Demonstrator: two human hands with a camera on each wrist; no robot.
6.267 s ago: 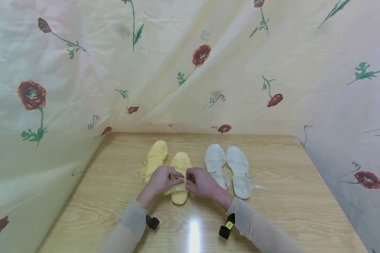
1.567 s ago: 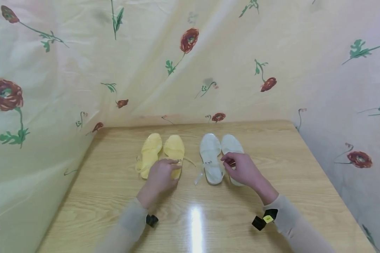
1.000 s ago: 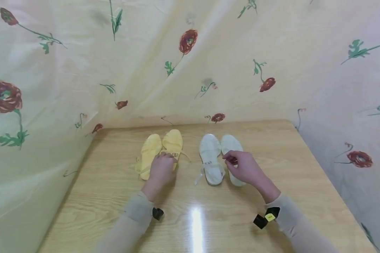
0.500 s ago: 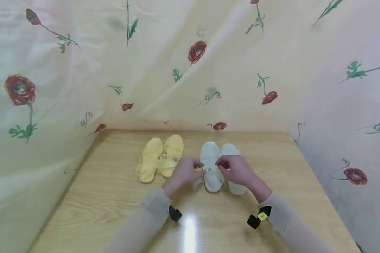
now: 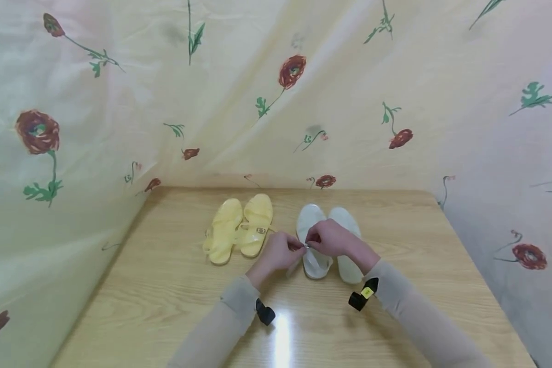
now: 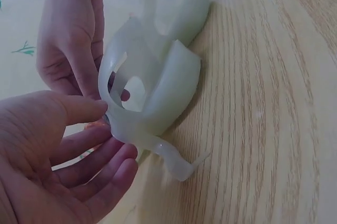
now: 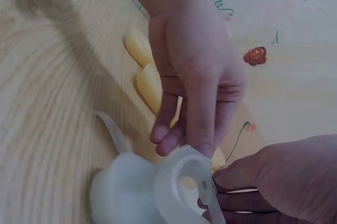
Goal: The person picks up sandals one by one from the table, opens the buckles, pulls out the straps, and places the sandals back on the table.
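Note:
A pair of white jelly sandals lies right of centre on the table. Over the left one both hands meet at the ankle strap buckle. My left hand pinches the strap by the buckle between thumb and forefinger; its other fingers are loosely bent in the left wrist view. From the other side my right hand pinches the strap with its thumb and fingers. The buckle is mostly covered by fingertips. The loose strap end hangs out beside the heel. The right white sandal lies partly under my right forearm.
Two yellow sandals, one on the left and one beside it, lie to the left of my left hand. The wooden table ends at a flowered curtain behind and at both sides.
Earlier both hands were at the right yellow sandal. My left hand then pushed it beside the other, moved right to the left white sandal, and now both hands pinch its strap.

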